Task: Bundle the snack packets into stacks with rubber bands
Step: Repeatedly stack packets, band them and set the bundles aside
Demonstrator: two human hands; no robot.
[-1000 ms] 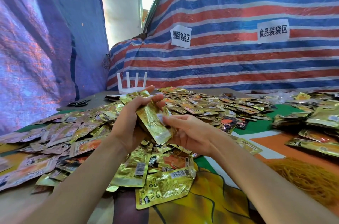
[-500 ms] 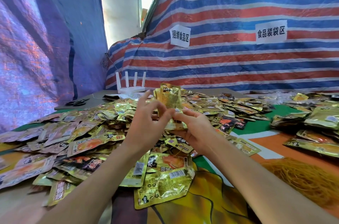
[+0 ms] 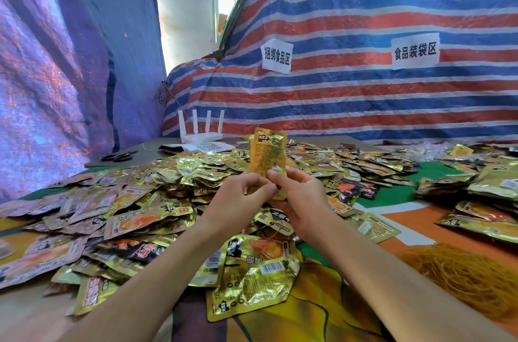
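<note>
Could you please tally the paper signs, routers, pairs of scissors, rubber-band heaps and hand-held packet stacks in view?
paper signs on the striped tarpaulin: 2
router, white: 1
scissors, black, pairs: 1
rubber-band heap: 1
held packet stack, pinched by both hands: 1
Total: 6

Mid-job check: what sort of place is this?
Likely a makeshift food-packing workspace: striped tarpaulin walls, paper zone signs taped up, and heaps of snack packets beside a rubber band pile.
</note>
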